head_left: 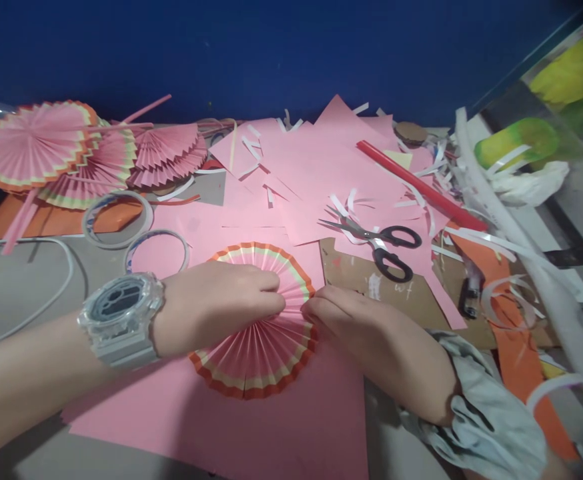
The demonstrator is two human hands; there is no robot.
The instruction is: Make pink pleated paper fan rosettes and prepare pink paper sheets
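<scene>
A round pleated paper fan (259,360), pink with yellow and orange rims, lies on a pink sheet (271,427) in front of me. My left hand (216,303), with a clear watch on its wrist, presses down on the fan's middle with fingers held together. My right hand (371,333) pinches the fan's right edge with its fingertips. Black-handled scissors (381,243) lie just beyond my right hand on pink paper and brown cardboard.
Several finished pleated fans (36,143) are stacked at the far left. Two tape rolls (116,220) sit left of centre. A red stick (416,183), white paper strips, orange paper (516,333) and a clear box (546,133) crowd the right.
</scene>
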